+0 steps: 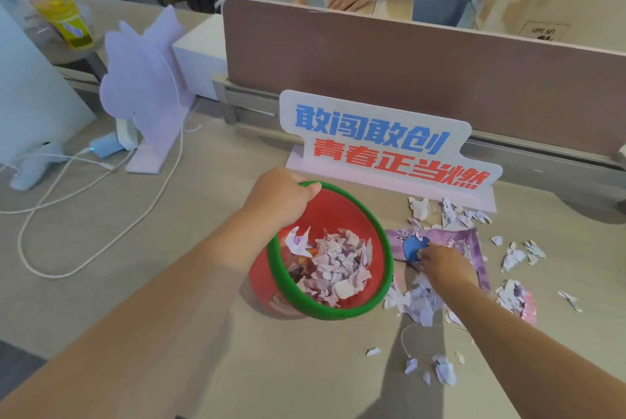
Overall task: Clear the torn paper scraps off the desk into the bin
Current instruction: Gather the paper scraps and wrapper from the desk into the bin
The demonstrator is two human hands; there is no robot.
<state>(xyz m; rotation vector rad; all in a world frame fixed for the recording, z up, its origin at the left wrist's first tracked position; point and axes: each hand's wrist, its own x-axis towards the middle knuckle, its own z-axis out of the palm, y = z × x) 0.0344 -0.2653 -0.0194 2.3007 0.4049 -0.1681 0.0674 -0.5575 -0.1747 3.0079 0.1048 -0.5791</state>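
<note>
The left grip point(283, 196) clamps the tilted bin's point(330, 312) rim while the right grip point(442, 264) presses loosely spread on tabletop point(169, 283) scraps point(415, 301); a hasty sweep could scatter them past the rim.

Red bin point(342, 212) tilted, part-filled; paper scraps point(418, 303) scattered beside on desk point(189, 276).

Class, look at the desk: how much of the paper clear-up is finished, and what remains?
Done: many scraps lie in the bin. In hand: left hand grips the rim, right hand presses on the purple sheet. Left: loose scraps beside the bin.
</note>
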